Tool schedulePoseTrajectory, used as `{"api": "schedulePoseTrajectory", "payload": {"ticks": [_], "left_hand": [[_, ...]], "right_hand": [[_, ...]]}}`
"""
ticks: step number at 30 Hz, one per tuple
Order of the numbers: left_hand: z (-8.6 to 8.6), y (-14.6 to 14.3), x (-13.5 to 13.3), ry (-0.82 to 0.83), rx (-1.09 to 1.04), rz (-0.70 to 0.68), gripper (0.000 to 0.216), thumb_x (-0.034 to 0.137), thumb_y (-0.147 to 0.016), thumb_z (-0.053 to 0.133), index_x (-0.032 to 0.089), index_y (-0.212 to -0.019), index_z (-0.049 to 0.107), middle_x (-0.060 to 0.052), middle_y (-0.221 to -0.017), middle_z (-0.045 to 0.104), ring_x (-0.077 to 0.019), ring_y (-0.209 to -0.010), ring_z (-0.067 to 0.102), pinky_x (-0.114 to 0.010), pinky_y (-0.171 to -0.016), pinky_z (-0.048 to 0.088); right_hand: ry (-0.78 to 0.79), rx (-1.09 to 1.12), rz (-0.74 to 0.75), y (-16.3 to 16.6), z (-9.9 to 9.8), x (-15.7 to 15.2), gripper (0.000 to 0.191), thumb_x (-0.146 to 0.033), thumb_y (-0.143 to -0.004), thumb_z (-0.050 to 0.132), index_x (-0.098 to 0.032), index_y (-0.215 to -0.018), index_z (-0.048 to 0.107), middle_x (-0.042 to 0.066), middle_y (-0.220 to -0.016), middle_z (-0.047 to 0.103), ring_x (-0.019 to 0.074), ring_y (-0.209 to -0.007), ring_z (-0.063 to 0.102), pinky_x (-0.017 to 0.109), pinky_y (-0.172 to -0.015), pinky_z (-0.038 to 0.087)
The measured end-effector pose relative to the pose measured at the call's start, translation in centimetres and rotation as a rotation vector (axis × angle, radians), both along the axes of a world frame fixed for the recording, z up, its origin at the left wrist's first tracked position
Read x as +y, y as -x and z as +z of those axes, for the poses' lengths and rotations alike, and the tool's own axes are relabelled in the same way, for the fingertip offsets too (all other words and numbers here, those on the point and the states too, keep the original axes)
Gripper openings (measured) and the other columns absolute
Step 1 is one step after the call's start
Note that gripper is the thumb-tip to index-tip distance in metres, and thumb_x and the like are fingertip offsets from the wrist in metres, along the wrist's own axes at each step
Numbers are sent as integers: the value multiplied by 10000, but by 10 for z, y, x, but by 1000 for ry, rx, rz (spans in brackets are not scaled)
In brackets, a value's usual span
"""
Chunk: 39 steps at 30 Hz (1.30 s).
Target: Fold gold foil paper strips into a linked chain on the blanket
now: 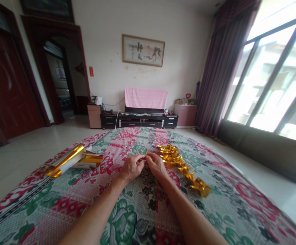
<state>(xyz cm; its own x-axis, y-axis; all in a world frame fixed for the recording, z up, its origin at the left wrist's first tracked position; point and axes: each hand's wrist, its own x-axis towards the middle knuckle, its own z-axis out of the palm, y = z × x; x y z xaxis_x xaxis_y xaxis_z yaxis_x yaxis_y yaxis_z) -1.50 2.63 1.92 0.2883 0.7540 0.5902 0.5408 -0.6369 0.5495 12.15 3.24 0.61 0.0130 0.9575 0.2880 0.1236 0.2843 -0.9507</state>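
Head view — left hand [133, 166] and right hand [155, 164], fingers closed, pinch a thin gold-foil strip [146, 152] — beside a row of crumpled, shiny gold-foil pieces [173, 161].

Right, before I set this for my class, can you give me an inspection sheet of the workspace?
Surface: table under a floral tablecloth in red, green, grey and black.
Job's things: curled gold foil sheets at the left; a row of folded gold foil pieces at the right.
Clutter: small items on the right side cabinet, including a red heart-shaped ornament.
Grip: left hand and right hand meet at the fingertips on a small gold strip, mostly hidden.
Cables: white cable hanging at the black TV cabinet.
Surroundings: pink cloth, framed calligraphy picture, purple curtain, bright window.
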Motion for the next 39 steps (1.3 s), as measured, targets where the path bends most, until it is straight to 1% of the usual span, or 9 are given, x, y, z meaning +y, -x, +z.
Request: {"api": "schedulePoseTrajectory", "payload": {"ticks": [3, 7, 12, 16, 20, 26, 29, 34, 39], "left_hand": [[1, 0, -1, 63, -50, 0, 229, 242, -782, 490, 172, -915, 663, -60, -862, 686, -158, -759, 626, -237, -714, 476], [-2, 1, 3, 122, -74, 9, 195, 239, -747, 535, 163, -873, 662, -55, -801, 690, -152, -677, 625, -232, -651, 470], [-4, 2, 5, 102, -65, -1, 185, 223, -736, 547, 165, -869, 661, -50, -800, 686, -141, -657, 615, -228, -643, 460], [-4, 2, 4, 105, -63, 13, 179, 236, -726, 562, 172, -859, 664, -44, -783, 683, -136, -642, 604, -221, -628, 454], [-6, 3, 6, 171, -120, 2, 207, 267, -716, 581, 176, -885, 657, -29, -714, 677, -140, -635, 604, -217, -608, 455], [-12, 5, 10, 257, -211, -49, 326, 336, -711, 596, 163, -984, 639, -16, -652, 660, -129, -582, 593, -208, -565, 450], [-12, 6, 11, 299, -250, -80, 345, 345, -701, 604, 153, -985, 639, -18, -673, 665, -124, -579, 593, -204, -557, 450], [-11, 6, 11, 386, -325, -156, 384, 356, -695, 613, 132, -1007, 624, -30, -704, 676, -135, -610, 612, -210, -570, 461], [-10, 7, 11, 382, -319, -130, 387, 339, -690, 614, 128, -1015, 619, -31, -727, 677, -131, -609, 611, -206, -562, 458]], "right_hand": [[-16, -44, -11, -1, -4, 3, 294, -385, -744, 509, -161, -915, 594, 23, -711, 646, 145, -624, 606, 224, -507, 493], [-32, -80, -16, -3, -8, 5, 275, -360, -729, 518, -160, -901, 597, 9, -695, 637, 128, -585, 583, 218, -509, 483], [-47, -104, -12, -3, -5, 3, 267, -352, -726, 518, -157, -888, 602, -1, -671, 620, 121, -576, 573, 215, -516, 479], [-33, -71, -11, -2, -2, 0, 280, -380, -721, 538, -153, -874, 594, 2, -655, 616, 121, -558, 567, 217, -502, 479], [-34, -47, 15, -2, 1, -2, 300, -402, -715, 557, -150, -875, 593, 18, -687, 629, 134, -591, 580, 226, -516, 488], [-36, 43, 83, -2, 0, -3, 307, -393, -712, 566, -153, -901, 597, 25, -762, 638, 130, -646, 588, 222, -553, 496], [-30, 62, 95, -2, 1, -3, 295, -385, -709, 565, -161, -894, 614, 27, -811, 639, 123, -659, 588, 217, -563, 498], [-7, 96, 131, -3, 6, -6, 294, -369, -698, 579, -161, -902, 622, 29, -830, 645, 121, -678, 588, 217, -581, 498], [-26, 94, 132, -3, 5, -6, 307, -378, -697, 591, -162, -913, 629, 37, -854, 653, 132, -697, 597, 226, -588, 500]]}}
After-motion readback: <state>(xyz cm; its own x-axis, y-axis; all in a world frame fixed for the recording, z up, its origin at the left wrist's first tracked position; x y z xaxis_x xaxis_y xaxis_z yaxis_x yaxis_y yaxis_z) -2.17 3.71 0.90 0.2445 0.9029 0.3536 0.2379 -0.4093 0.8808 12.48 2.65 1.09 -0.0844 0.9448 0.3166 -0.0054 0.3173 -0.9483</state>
